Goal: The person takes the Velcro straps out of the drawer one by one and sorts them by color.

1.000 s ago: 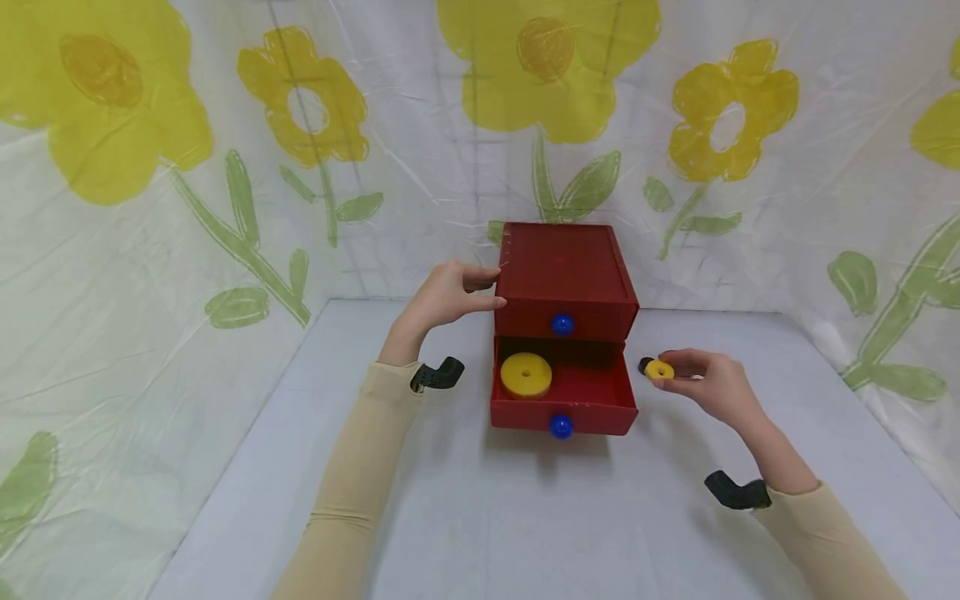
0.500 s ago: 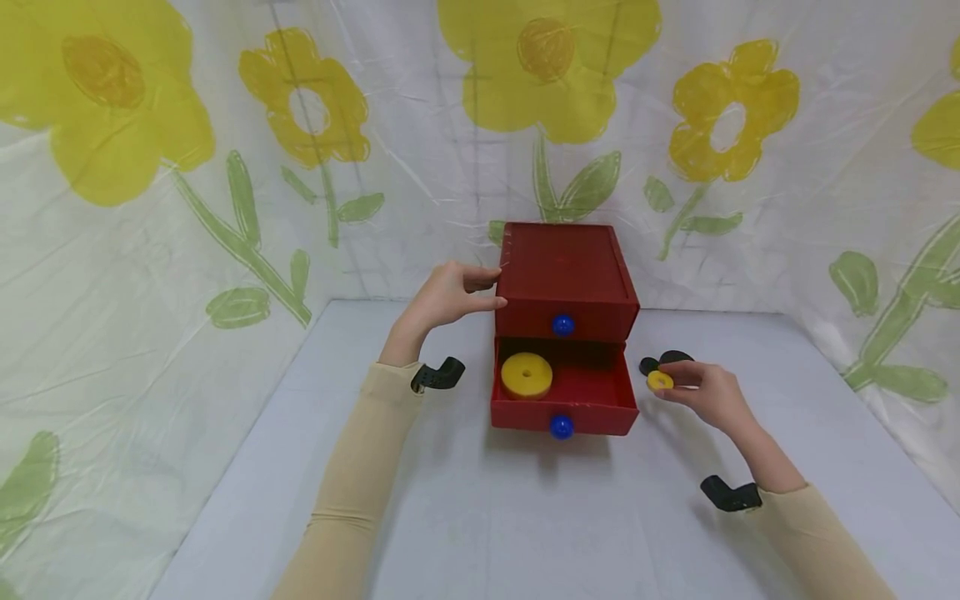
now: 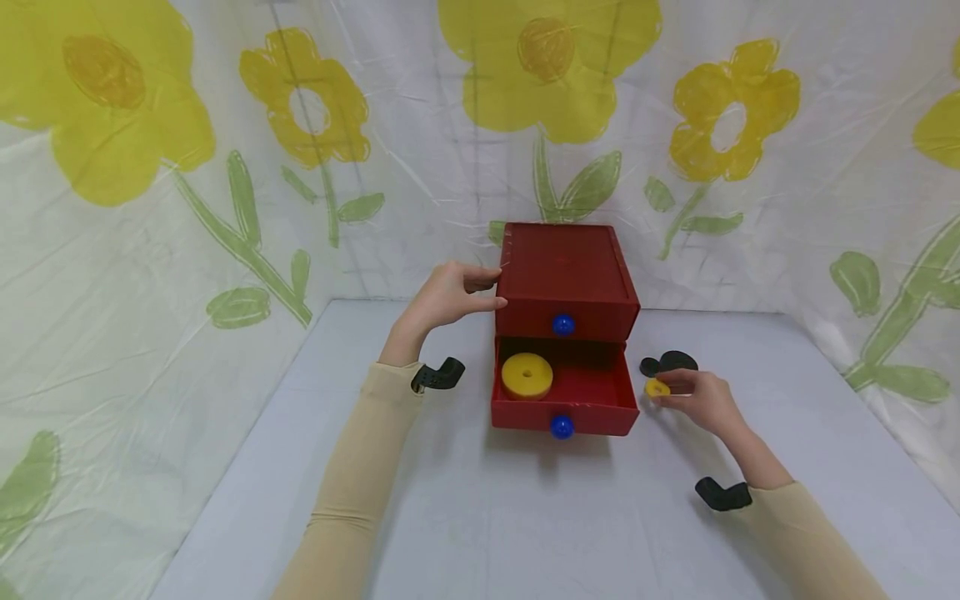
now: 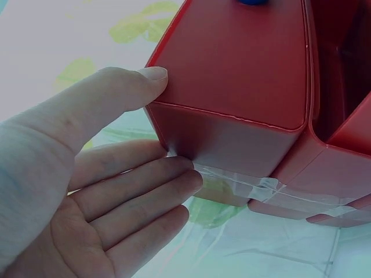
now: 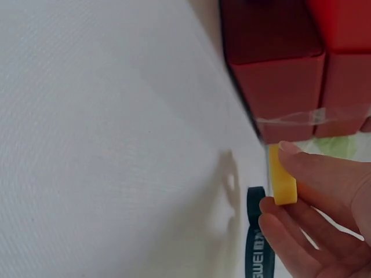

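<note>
Compared with a second ago, the right hand (image 3: 701,402) has drawn the small yellow ring (image 3: 657,388) a little toward the worktop (image 3: 480,517)'s near edge, uncovering the larger black disc (image 3: 678,361) beside the small black disc (image 3: 649,367), toward the far right corner. Its thumb and fingers stand narrow, pinching the ring to the right of the red cabinet (image 3: 562,262). The left hand (image 3: 446,296) is unmoved, thumb spread from its nearly straight fingers, touching the cabinet's left side and front edge near the worktop's far edge.
</note>
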A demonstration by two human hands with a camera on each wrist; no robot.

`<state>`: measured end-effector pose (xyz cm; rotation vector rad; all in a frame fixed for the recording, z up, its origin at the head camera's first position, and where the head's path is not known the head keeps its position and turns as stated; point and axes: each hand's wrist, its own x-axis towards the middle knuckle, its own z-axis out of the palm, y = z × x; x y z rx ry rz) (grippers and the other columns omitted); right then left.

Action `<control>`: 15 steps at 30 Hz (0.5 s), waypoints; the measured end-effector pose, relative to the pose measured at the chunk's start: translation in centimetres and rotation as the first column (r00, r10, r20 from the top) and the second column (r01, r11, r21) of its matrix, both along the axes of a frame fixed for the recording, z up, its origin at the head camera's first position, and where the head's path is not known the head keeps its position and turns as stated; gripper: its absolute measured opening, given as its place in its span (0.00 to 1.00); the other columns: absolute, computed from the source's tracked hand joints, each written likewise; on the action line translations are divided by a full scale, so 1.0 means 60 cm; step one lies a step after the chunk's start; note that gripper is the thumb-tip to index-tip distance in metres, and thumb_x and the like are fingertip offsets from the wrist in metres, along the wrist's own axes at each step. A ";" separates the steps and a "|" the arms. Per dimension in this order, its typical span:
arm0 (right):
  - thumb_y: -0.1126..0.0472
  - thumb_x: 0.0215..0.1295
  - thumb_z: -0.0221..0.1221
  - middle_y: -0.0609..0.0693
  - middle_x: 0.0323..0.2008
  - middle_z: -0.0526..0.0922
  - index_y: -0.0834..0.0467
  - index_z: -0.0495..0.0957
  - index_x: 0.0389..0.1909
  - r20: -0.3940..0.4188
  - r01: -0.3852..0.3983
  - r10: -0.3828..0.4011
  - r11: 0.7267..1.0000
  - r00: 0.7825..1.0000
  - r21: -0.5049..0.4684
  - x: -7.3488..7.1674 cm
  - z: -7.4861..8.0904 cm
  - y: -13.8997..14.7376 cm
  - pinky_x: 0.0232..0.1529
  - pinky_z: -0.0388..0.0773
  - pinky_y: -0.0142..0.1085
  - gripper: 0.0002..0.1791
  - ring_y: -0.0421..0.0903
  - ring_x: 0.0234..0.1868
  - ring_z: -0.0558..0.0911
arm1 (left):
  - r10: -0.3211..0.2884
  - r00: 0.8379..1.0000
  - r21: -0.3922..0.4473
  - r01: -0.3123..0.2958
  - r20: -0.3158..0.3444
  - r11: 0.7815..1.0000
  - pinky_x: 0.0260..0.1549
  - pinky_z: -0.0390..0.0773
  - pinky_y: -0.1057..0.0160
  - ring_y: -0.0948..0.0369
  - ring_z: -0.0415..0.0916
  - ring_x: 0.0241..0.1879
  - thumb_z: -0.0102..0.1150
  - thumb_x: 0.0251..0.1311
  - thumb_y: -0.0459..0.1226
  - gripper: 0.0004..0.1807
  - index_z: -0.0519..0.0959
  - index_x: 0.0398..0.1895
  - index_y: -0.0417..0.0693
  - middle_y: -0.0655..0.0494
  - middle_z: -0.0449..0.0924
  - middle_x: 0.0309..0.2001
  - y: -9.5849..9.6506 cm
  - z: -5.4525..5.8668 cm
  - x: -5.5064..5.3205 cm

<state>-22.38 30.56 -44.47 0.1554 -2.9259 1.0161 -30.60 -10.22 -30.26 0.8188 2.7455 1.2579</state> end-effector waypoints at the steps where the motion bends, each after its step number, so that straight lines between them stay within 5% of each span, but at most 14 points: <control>1: 0.58 0.56 0.67 0.65 0.46 0.82 0.65 0.78 0.53 0.004 0.001 -0.001 1.000 1.000 -0.003 -0.001 -0.002 0.000 0.45 0.81 0.48 0.25 0.60 0.49 0.81 | 0.000 1.000 0.000 0.000 0.000 1.000 0.52 0.77 0.59 0.57 0.77 0.55 0.68 0.52 0.50 0.31 0.76 0.60 0.51 0.53 0.78 0.57 0.000 0.000 0.000; 15: 0.58 0.56 0.67 0.65 0.47 0.82 0.65 0.78 0.52 0.035 0.007 -0.007 1.000 0.999 0.003 -0.003 -0.018 -0.003 0.47 0.80 0.50 0.24 0.61 0.50 0.79 | -0.005 1.000 -0.004 0.005 -0.004 1.000 0.52 0.77 0.60 0.60 0.77 0.55 0.68 0.52 0.50 0.31 0.76 0.61 0.52 0.54 0.78 0.58 -0.001 0.000 -0.001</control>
